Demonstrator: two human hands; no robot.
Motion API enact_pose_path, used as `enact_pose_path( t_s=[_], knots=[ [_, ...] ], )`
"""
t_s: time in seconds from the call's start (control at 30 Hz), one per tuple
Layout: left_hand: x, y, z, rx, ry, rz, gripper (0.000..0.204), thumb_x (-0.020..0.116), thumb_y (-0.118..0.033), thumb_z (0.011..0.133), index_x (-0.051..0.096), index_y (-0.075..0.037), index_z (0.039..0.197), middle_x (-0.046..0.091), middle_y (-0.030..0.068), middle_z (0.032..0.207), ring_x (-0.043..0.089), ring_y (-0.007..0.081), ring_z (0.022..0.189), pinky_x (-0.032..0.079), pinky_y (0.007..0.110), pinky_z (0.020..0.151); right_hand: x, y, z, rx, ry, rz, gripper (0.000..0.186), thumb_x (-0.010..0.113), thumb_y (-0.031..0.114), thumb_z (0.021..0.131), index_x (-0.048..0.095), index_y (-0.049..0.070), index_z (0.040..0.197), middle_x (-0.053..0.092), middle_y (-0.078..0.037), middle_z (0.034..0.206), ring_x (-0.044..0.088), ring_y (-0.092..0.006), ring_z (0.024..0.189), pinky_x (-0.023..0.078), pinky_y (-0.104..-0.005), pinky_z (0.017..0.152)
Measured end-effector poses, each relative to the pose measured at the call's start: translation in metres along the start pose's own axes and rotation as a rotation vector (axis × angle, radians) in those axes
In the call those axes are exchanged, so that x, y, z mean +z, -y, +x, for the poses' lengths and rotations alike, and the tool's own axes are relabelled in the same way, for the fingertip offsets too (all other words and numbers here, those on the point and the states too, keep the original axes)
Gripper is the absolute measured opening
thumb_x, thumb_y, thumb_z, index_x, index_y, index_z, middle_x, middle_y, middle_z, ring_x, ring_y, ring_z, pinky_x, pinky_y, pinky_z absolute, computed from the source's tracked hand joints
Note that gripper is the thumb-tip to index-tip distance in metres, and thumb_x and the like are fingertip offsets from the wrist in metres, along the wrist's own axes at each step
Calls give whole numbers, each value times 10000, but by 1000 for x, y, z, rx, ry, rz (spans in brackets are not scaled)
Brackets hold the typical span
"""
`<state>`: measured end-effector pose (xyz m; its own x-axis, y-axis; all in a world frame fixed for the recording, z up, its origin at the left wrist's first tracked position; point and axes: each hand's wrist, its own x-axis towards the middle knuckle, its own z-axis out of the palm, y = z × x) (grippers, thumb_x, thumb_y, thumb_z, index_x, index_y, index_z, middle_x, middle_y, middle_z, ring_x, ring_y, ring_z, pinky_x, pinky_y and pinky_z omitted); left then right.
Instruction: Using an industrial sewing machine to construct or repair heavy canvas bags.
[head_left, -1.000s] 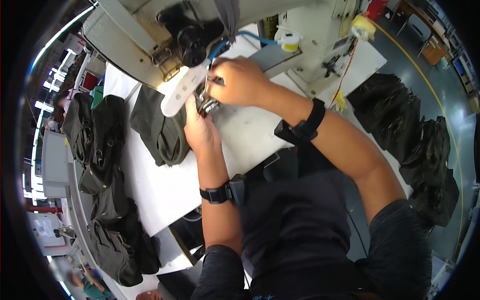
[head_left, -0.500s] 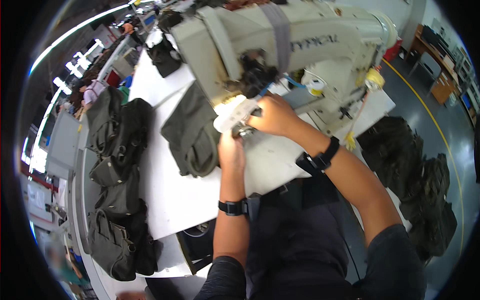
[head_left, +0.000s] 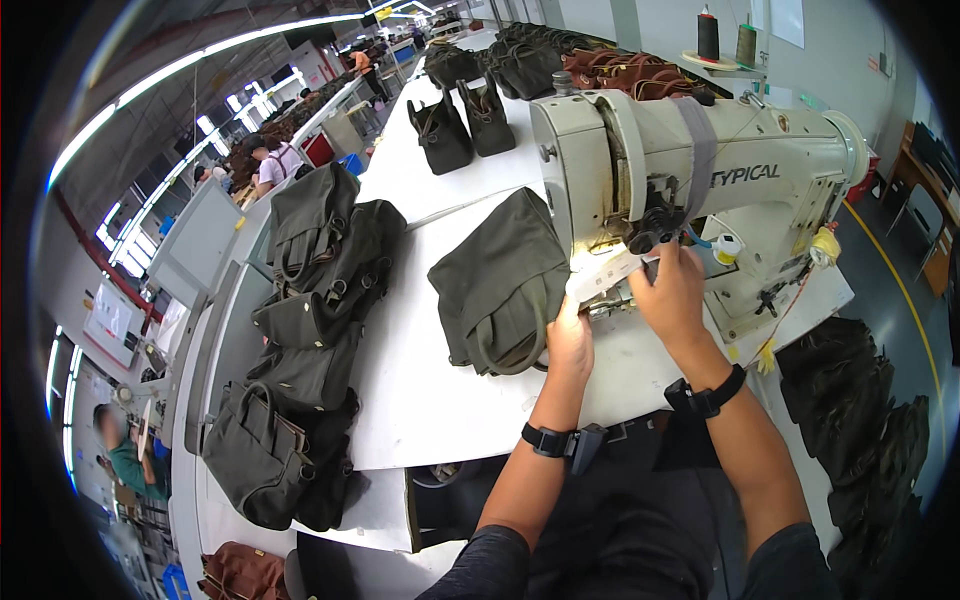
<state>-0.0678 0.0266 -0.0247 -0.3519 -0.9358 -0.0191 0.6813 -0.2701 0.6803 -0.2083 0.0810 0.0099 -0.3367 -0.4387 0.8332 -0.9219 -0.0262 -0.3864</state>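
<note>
At the cream industrial sewing machine (head_left: 755,150), my left hand (head_left: 571,335) is closed at the near end of a white plate with holes (head_left: 602,275), low by the presser-foot area; what it grips is unclear. My right hand (head_left: 668,290) reaches up under the machine head beside the needle mechanism (head_left: 652,222), fingers curled on something hidden. An olive fabric bag with handles (head_left: 492,270) lies on the white table (head_left: 410,420), just left of my left hand.
Several olive bags (head_left: 270,440) are piled along the left, dark bags (head_left: 445,140) stand behind, brown bags (head_left: 630,75) farther back. More dark bags (head_left: 840,410) lie at right. Thread cones (head_left: 708,38) stand above the machine. Co-workers (head_left: 130,450) sit at left.
The view has tilted up and shifted, showing more machine and bags behind, so my hands appear farther right. Both hands remain at the needle area, with little visible change in grip.
</note>
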Motion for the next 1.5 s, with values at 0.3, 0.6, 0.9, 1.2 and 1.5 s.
enact_pose_path(
  t_s=[0.3, 0.6, 0.9, 1.2, 1.5],
  knots=[
    [-6, 4, 10, -79, 124, -48, 469, 512, -304, 1105, 557, 29, 1432, 595, 87, 1447, 530, 183, 1340, 376, 324, 1142, -33, 4, 3, 40, 192, 180, 216, 570, 10, 863, 683, -20, 1044, 685, -196, 1148, 634, -395, 1035, 473, -473, 964],
    [-11, 3, 15, -103, 172, -21, 469, 455, -260, 1118, 504, 44, 1472, 556, 98, 1491, 527, 195, 1356, 389, 344, 1145, -25, 24, 10, -469, 295, 71, 111, 606, 100, 818, 646, 16, 878, 623, -141, 928, 596, -353, 1019, 434, -511, 1063],
    [-8, 13, 15, 8, 119, -14, 416, 457, -258, 1097, 519, -15, 1429, 611, 99, 1401, 590, 223, 1283, 473, 385, 1080, 4, 14, 11, -103, 226, 94, 108, 661, 95, 790, 688, -1, 831, 621, -139, 856, 615, -363, 878, 509, -479, 844],
    [-9, 14, 17, -25, 61, -12, 405, 455, -227, 1090, 523, -4, 1422, 626, 103, 1383, 605, 236, 1266, 464, 391, 1092, 17, 3, 3, -254, 160, -61, 203, 644, 162, 794, 683, -4, 684, 675, -192, 793, 641, -350, 794, 494, -485, 804],
    [-13, 15, 22, -6, 107, -34, 415, 406, -169, 1071, 510, 2, 1434, 617, 123, 1405, 598, 266, 1286, 462, 420, 1100, 58, -39, 18, -163, 520, -3, 167, 677, 252, 768, 750, 103, 748, 740, -176, 802, 731, -353, 788, 558, -490, 745]
  ],
)
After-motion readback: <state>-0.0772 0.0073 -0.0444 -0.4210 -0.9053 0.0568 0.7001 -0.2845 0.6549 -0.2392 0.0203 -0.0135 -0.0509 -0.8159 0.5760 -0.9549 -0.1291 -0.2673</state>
